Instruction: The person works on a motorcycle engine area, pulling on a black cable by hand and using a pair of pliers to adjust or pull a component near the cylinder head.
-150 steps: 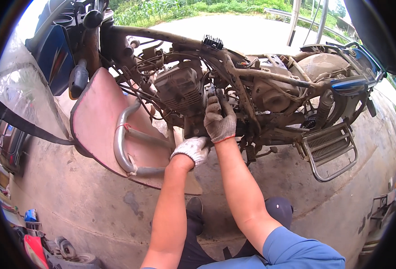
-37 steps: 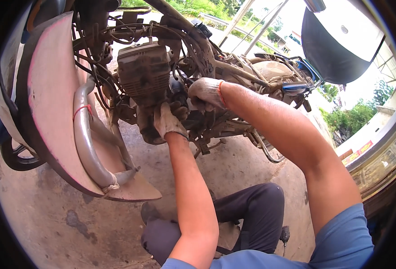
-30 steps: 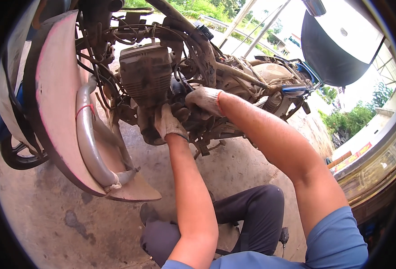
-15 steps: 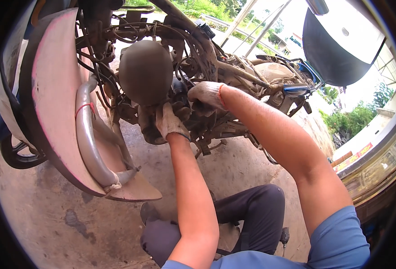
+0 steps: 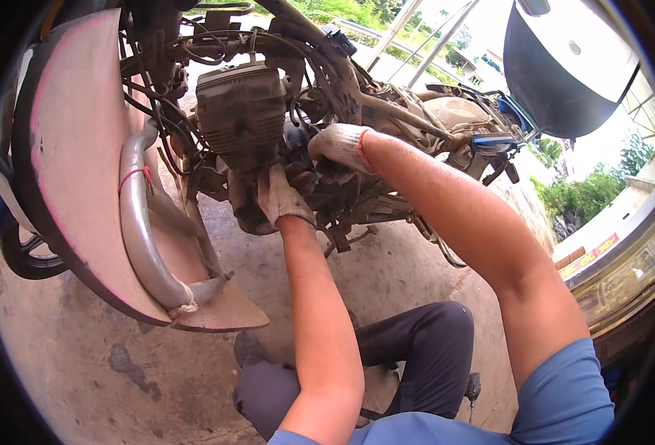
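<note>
Head view: engine [image 5: 240,111] sat below the front of the frame [image 5: 348,104], left hand [image 5: 283,199] reached up to its lower rear edge, right hand [image 5: 336,152], upright seconds earlier, had turned sideways just behind, work apparently staying there, both hands' fingers too hidden to tell their grip.

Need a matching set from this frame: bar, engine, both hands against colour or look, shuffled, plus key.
Column one:
1. bar
2. left hand
3. engine
4. right hand

Column two:
A. gloved, orange-edged at the wrist
B. brown, finned
C. silver, curved
D. gloved, dark-edged at the wrist

Pairs: 1-C, 2-D, 3-B, 4-A
</note>
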